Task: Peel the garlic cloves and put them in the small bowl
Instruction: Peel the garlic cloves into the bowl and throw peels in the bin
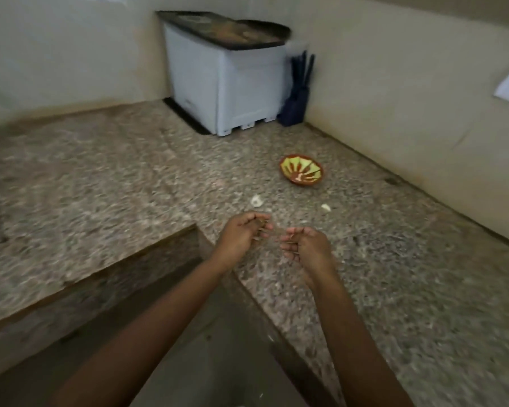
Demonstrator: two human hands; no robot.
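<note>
**A:** How are the hands placed?

**B:** Both arms reach forward over the inner corner of the speckled worktop (130, 177). The left hand (244, 233) has its fingers curled inward, tips bunched near the thumb. The right hand (304, 245) is curled much the same, its fingers pointing toward the left one. The two are close together but apart. The picture is blurred, so I cannot tell whether either hand has anything pinched in it.

**A:** And the garlic?

**B:** Two pale bits lie on the worktop just beyond the hands. One pale piece (256, 200) sits just past the left hand's fingertips. A second pale piece (325, 207) lies further right, beyond the right hand. I cannot tell whether they are cloves or skins.

**A:** The bowl?

**B:** The small bowl (309, 168) stands further back, behind the two pieces and well apart from both hands. It is red-brown outside, with yellow-green rays inside. Something small and pale lies in its bottom, too blurred to name.

**A:** Behind that?

**B:** A white box (227, 89) with a dark tray (232, 30) on top stands in the corner. A dark blue knife block (299, 92) stands just beside it, against the wall.
</note>
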